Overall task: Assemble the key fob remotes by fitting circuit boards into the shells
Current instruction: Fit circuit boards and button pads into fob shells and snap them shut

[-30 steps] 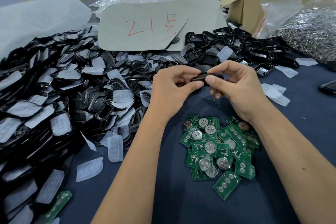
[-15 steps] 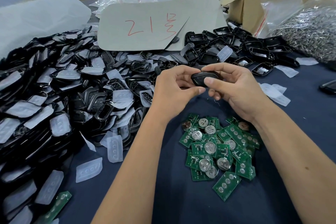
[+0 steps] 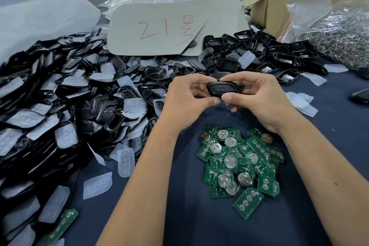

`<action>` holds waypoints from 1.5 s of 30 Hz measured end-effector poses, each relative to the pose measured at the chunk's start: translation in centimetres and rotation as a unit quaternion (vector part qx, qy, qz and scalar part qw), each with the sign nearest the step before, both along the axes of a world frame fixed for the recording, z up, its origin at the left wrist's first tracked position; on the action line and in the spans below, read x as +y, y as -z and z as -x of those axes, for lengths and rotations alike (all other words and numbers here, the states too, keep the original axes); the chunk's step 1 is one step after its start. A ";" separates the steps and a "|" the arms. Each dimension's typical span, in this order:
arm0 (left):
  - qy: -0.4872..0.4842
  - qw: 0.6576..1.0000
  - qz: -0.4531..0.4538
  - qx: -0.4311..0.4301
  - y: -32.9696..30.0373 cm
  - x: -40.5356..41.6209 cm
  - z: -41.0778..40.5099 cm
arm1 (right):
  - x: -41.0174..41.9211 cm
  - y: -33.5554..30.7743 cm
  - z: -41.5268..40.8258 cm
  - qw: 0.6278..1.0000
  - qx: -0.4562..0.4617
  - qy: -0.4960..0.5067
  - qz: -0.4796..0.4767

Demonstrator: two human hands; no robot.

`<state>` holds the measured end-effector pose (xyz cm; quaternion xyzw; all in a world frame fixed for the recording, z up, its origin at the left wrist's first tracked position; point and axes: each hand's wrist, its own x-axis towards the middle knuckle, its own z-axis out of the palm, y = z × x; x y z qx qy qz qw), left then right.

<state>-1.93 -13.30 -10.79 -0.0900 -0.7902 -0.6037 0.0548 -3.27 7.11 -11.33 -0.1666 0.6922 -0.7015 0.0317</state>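
Note:
A black key fob remote (image 3: 222, 89), button face toward me, is held above the dark blue table (image 3: 199, 221). My left hand (image 3: 187, 102) grips its left end, thumb underneath. My right hand (image 3: 259, 98) pinches its right end, thumb against the lower edge. Below my hands lies a pile of green circuit boards (image 3: 241, 163), several carrying round coin cells. A large heap of black shells with translucent button pads (image 3: 65, 106) fills the left side. Open black shell halves (image 3: 265, 54) lie at the back right.
A grey cardboard sheet with red writing (image 3: 169, 28) leans behind the heaps. A cardboard box (image 3: 267, 14) and a bag of metal rings (image 3: 339, 36) stand at the right. Loose pads (image 3: 305, 104) and one circuit board (image 3: 63, 223) lie on the cloth.
The fob, held edge-on a second ago, has been turned so its button face points toward me. Both hands stayed in nearly the same place.

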 end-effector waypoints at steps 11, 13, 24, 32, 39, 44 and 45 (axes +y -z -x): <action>-0.016 0.989 -0.125 -0.083 -0.1 0.6 -0.2 | -0.3 0.2 0.1 0.998 0.033 0.036 -0.030; -0.047 0.976 -0.180 -0.117 -0.3 1.3 -0.4 | -0.5 0.2 0.1 0.997 0.052 0.035 -0.043; -0.051 0.967 -0.236 -0.081 -0.6 1.8 -0.5 | -0.9 0.3 0.1 0.998 0.018 0.049 0.040; -0.011 0.984 -0.178 0.014 -0.7 1.3 -0.5 | -0.6 -0.1 -0.2 0.991 -0.022 0.008 0.135; -0.044 0.998 -0.035 0.039 0.0 0.6 0.0 | -0.5 0.2 0.1 0.996 0.079 0.049 -0.009; -0.063 0.989 0.097 0.095 0.3 0.9 -0.2 | -1.0 0.3 0.1 0.977 0.160 0.058 -0.126; -0.062 0.988 0.095 0.101 0.3 1.0 -0.2 | -1.1 0.3 0.0 0.981 0.149 0.059 -0.110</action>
